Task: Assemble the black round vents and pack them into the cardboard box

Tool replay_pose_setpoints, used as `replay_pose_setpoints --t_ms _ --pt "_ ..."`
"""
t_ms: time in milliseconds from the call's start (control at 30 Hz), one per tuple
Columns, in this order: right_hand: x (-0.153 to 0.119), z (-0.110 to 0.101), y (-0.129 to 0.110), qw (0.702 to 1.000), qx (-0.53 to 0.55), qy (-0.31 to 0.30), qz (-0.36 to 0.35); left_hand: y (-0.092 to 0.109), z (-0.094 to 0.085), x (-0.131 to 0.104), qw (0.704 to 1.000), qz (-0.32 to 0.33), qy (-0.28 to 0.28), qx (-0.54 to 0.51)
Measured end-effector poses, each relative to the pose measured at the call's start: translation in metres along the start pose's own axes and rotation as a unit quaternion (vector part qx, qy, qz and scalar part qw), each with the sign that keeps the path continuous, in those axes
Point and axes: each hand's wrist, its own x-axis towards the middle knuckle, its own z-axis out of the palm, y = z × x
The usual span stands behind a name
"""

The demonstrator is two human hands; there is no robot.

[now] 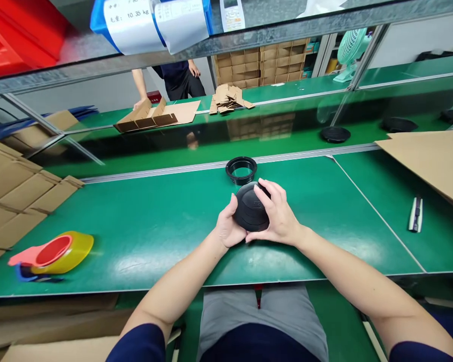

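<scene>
A round black lid-like disc [249,208] is held between my two hands above the green table [154,211]. My left hand [228,223] grips its left and lower edge, thumb along the rim. Across the right side lie the fingers of my right hand [277,213], spread over the top and edge; part of the disc is hidden under them. A small raised mark shows near its middle. Just beyond the disc, a black ring [232,173] with an open centre sits on the table.
A yellow tape dispenser [81,251] lies at the left beside stacked cardboard boxes [18,196]. To the right are a utility knife [416,215] and cardboard [434,156]. A metal shelf [272,40] crosses overhead. Behind the partition stands a person [177,83] near a divided cardboard tray [154,118].
</scene>
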Motion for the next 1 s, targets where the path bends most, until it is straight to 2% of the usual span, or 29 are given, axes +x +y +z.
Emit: replay_pose_setpoints --t_ms 67,200,267,433,633,733,833,933,1000 --pt "-0.002 -0.005 0.006 0.998 0.049 -0.021 0.041 0.0 -0.004 0.001 1.0 -0.002 0.011 -0.028" --pt "-0.006 -0.019 0.019 0.987 0.083 -0.003 0.14 0.008 -0.002 0.001 0.999 -0.009 -0.006 -0.036" --pt "-0.008 -0.021 0.021 0.988 0.071 -0.004 0.137 0.01 0.002 0.0 1.0 -0.004 -0.003 -0.019" --pt "-0.008 -0.015 0.022 0.99 0.027 -0.068 0.121 0.004 0.006 -0.001 0.995 0.016 0.066 0.069" --pt "-0.007 -0.014 0.028 0.982 0.081 -0.101 0.14 -0.001 0.008 0.001 0.989 0.008 0.084 0.124" --pt "-0.005 -0.018 0.027 0.967 0.15 -0.094 0.181 -0.001 0.01 0.004 0.99 0.0 0.079 0.118" --pt "-0.003 -0.024 0.024 0.941 0.219 -0.058 0.25 0.0 0.011 0.007 0.992 0.0 0.076 0.101" --pt "-0.003 -0.028 0.023 0.929 0.231 -0.031 0.286 0.0 0.011 0.008 0.995 0.0 0.063 0.076" --pt "-0.005 -0.027 0.022 0.935 0.216 -0.042 0.279 0.0 0.01 0.008 0.997 0.002 0.058 0.058"
